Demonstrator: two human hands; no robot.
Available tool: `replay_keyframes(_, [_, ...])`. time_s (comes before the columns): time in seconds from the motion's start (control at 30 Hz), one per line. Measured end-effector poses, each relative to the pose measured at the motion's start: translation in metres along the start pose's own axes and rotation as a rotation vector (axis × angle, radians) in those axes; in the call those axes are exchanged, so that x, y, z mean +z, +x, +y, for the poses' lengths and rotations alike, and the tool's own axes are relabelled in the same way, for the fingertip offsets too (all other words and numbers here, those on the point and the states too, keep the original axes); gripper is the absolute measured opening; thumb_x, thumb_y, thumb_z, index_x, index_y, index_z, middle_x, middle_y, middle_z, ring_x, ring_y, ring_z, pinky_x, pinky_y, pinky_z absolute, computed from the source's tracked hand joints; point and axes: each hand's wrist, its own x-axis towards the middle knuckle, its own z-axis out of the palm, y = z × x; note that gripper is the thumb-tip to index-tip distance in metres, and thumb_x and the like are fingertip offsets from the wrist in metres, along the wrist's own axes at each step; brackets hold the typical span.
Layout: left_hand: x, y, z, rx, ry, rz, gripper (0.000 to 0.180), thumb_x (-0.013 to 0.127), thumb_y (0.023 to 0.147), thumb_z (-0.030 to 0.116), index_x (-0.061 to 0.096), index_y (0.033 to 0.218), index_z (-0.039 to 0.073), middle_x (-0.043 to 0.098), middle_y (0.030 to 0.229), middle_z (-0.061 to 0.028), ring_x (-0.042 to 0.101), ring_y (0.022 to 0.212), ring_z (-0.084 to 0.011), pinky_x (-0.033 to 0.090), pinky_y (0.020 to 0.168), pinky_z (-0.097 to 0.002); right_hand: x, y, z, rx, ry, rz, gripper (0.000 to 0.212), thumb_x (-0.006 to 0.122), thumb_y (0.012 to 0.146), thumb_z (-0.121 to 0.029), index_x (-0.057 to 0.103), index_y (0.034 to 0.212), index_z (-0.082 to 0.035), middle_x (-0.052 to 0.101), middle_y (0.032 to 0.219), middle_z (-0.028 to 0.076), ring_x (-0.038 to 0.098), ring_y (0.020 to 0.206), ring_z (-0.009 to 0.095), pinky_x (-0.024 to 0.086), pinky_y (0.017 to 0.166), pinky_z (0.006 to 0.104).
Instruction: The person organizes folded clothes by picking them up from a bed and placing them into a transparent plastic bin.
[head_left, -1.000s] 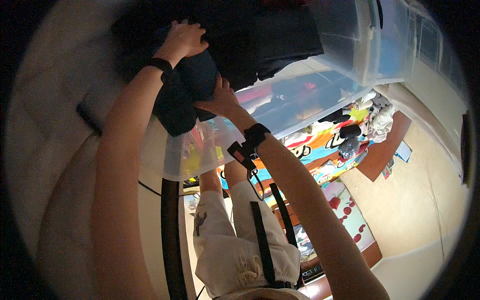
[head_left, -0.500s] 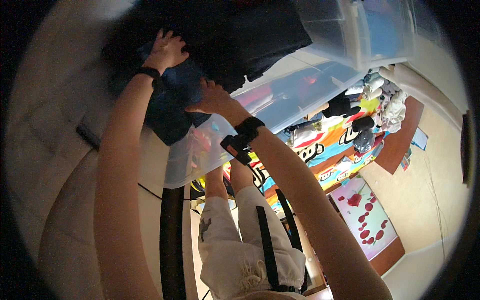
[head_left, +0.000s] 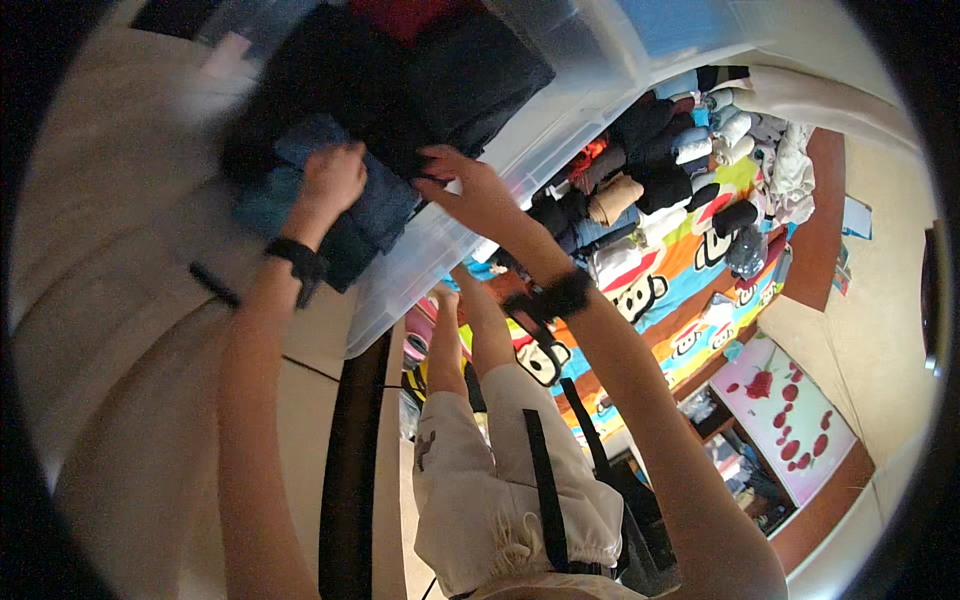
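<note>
A clear plastic storage box (head_left: 392, 292) full of folded dark clothes stands at the far side. My left hand (head_left: 332, 188) lies over a dark blue folded garment (head_left: 385, 205), its fingers curled in against the cloth. To the right, my right hand (head_left: 480, 195) has thumb and fingers apart, beside a black folded garment (head_left: 490, 80) near the box's side wall. A dark red garment (head_left: 410, 15) shows at the top edge. Exactly where the fingertips touch is blurred in shadow.
Rolled clothes (head_left: 650, 190) and a pile of pale garments (head_left: 785, 165) lie on a colourful cartoon-print bed cover (head_left: 640, 290) at the right. A shelf unit (head_left: 740, 460) stands lower right, next to a petal-patterned panel (head_left: 790, 415). A dark bar (head_left: 352, 470) runs near my legs.
The black cloth that overhung the box's side now lies inside it. My right hand has shifted right, off the dark blue garment. The view has turned, showing more rolled clothes.
</note>
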Motion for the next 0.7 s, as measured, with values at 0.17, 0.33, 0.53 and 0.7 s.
replay_keyframes(0.17, [-0.059, -0.072, 0.072, -0.089, -0.150, -0.078, 0.032, 0.052, 0.081, 0.024, 0.054, 0.104, 0.003, 0.060, 0.094, -0.0174, 0.057, 0.083, -0.0341, 0.046, 0.074, -0.0437, -0.075, -0.158, 0.001, 0.193, -0.093, 0.384, 0.026, 0.057, 0.080, -0.025, 0.054, 0.098, -0.006, 0.061, 0.088, 0.015, 0.060, 0.077, 0.033, 0.047, 0.065, 0.0389])
replay_keyframes(0.33, [-0.075, -0.141, 0.170, 0.000, -0.419, 0.200, 0.019, 0.053, 0.081, 0.017, 0.053, 0.092, 0.002, 0.058, 0.083, -0.0170, 0.056, 0.079, -0.0348, 0.043, 0.067, -0.0428, -0.080, -0.431, 0.087, 0.669, -0.393, 0.275, 0.044, 0.059, 0.078, -0.037, 0.050, 0.104, -0.003, 0.060, 0.074, 0.020, 0.059, 0.072, 0.038, 0.047, 0.061, 0.0447])
replay_keyframes(0.53, [-0.081, -0.237, 0.235, 0.094, -0.478, -0.196, 0.016, 0.055, 0.080, 0.020, 0.054, 0.079, 0.004, 0.058, 0.073, -0.0148, 0.056, 0.070, -0.0329, 0.044, 0.062, -0.0425, 0.005, -0.711, 0.144, 1.266, 0.059, 0.498, 0.027, 0.065, 0.076, -0.024, 0.054, 0.090, -0.004, 0.060, 0.068, 0.010, 0.060, 0.060, 0.019, 0.048, 0.049, 0.0307])
replay_keyframes(0.7, [-0.100, -0.251, 0.286, 0.264, -0.343, -0.558, 0.021, 0.051, 0.082, 0.023, 0.053, 0.084, 0.003, 0.059, 0.077, -0.0165, 0.057, 0.075, -0.0338, 0.045, 0.064, -0.0414, 0.006, -0.751, 0.092, 1.411, 0.332, 0.869, 0.037, 0.063, 0.076, -0.030, 0.057, 0.096, 0.000, 0.061, 0.071, 0.012, 0.059, 0.061, 0.020, 0.046, 0.054, 0.0311])
